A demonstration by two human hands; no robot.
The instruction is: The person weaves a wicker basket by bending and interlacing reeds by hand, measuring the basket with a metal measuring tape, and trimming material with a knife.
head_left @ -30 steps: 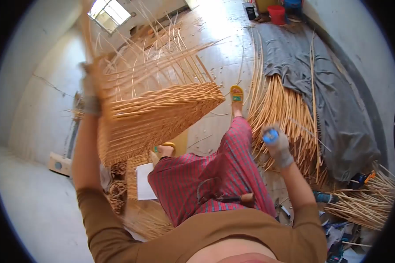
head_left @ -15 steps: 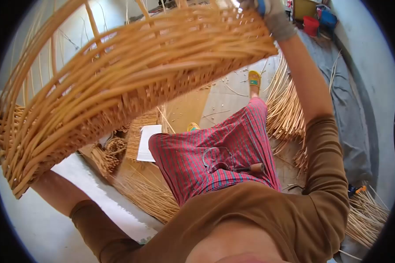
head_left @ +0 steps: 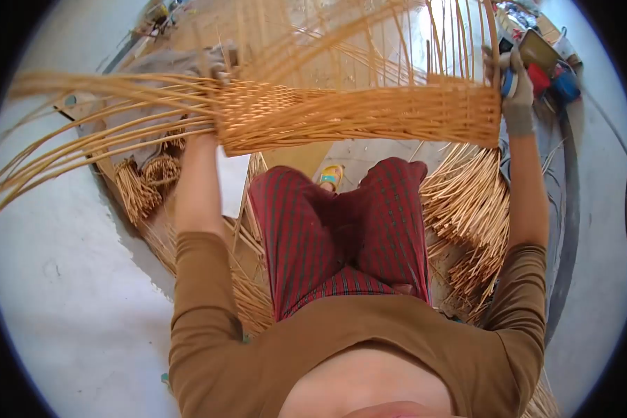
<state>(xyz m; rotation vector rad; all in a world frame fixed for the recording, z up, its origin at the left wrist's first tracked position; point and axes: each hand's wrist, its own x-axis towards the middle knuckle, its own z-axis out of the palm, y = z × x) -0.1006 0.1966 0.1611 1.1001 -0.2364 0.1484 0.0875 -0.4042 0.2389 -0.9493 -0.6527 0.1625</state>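
A partly woven wicker basket (head_left: 369,115) is held up level across the front of me, above my knees. Tall upright rods rise from its far side, and a spray of long loose rods (head_left: 104,125) juts out to the left. My right hand (head_left: 517,87), in a grey glove, grips the basket's right end, with its fingers around the corner. At the other end, my left hand (head_left: 220,66) is closed on the corner, mostly hidden behind rods and blurred.
Bundled wicker rods (head_left: 467,216) lie on the floor to the right. Tied bundles (head_left: 146,181) and a white sheet (head_left: 234,177) are on the left. Red and blue containers (head_left: 564,85) stand at the far right. My checked-cloth lap (head_left: 285,223) is below the basket.
The basket has swung from a steep tilt close to the camera to level and farther off. My left hand has risen, and my foot has drawn back. The wooden-handled tool on my lap no longer shows.
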